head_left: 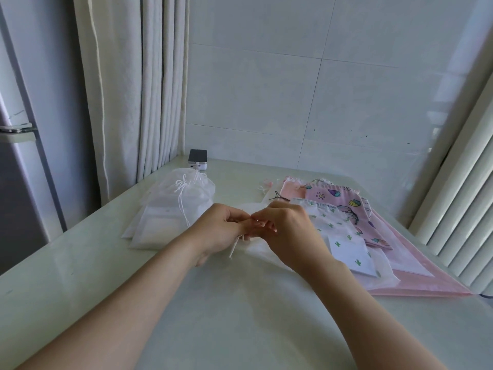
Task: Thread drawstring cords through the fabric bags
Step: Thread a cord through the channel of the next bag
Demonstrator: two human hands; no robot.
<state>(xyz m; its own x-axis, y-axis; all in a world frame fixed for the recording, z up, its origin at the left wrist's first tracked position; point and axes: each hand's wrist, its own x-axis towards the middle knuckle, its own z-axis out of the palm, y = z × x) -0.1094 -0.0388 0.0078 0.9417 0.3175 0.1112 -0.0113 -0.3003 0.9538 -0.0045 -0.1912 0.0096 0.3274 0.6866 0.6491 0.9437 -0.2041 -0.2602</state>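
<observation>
At the middle of the pale green worktop [213,316], both hands meet over a sheer white fabric bag [260,251] lying flat. The left hand [217,228] curls its fingers round a thin white cord [233,249], whose end hangs below the palm. The right hand [290,231] pinches the bag's edge with curled fingers. A pile of white mesh bags [170,209] lies far left, and a stack of pink and cactus-print bags [346,249] lies right.

Pale glossy table [80,276], stack of white mesh bags [170,214] at left, sheer white bag [256,249] in the middle, overlapping printed and pink bags [373,236] at right, small box [198,159] at far edge
</observation>
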